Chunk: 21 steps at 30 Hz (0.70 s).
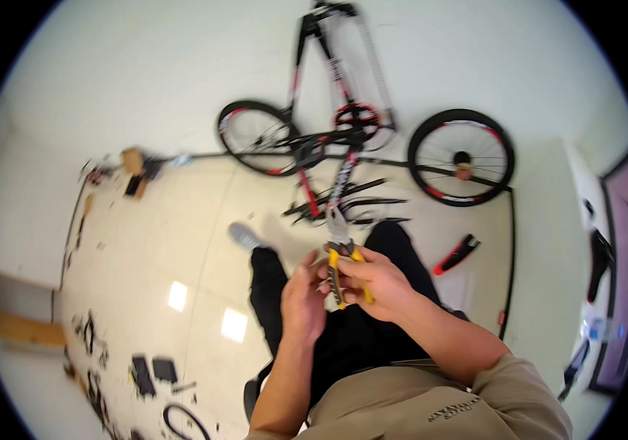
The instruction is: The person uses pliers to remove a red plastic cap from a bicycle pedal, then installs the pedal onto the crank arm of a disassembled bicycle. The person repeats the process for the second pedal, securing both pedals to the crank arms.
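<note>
Far left of frame: small tools and dark parts (145, 374) scattered along the floor (182, 242), lower left; a cardboard piece (24, 330) at the left edge.

Centre: left hand (303, 301) raised in front of the lap, fingers curled loosely beside the plier handles; whether it holds anything small cannot be told. Right hand (376, 282) clenched around the yellow-handled pliers (343, 257), jaws pointing up toward the top of the frame, slightly parted. The pliers are at frame centre, above the person's dark trousers.

Upper centre to right: a bicycle frame (336, 95) upside down, front wheel (259, 136) at its left, a loose wheel (462, 156) to the right, black cables (350, 202) trailing on the floor between. A red-black tool (457, 254) lies right of the knees.

Judgement: step in hand looks like readying the pliers, both hands adjusting grip. Next move likely calls for a firm one-handed hold and aiming the jaws at the work.
</note>
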Tool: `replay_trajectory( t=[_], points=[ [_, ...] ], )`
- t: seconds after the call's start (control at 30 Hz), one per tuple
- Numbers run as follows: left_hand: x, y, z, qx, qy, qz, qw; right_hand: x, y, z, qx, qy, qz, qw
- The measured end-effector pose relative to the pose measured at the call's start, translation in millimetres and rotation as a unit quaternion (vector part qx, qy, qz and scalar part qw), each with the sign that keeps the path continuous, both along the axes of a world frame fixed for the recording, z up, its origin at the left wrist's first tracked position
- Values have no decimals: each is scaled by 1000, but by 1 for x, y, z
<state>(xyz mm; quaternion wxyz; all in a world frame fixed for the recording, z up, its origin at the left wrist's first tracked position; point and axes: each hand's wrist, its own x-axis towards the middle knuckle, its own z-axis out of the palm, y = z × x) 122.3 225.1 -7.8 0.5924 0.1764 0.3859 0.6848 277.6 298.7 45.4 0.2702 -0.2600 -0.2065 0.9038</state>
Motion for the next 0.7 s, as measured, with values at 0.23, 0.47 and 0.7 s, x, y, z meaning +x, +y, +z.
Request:
replay_trajectory(
  t=[0.23,0.47,0.7],
  points=[
    [-3,-38,27,-40,54,-3,998,-19,-37,-34,22,-3,130,991],
    [6,-47,21,-32,109,3,994,-10,-35,-37,21,3,155,988],
    [6,-46,20,-9,158,-18,987,-9,-30,-37,8,19,175,984]
  ],
)
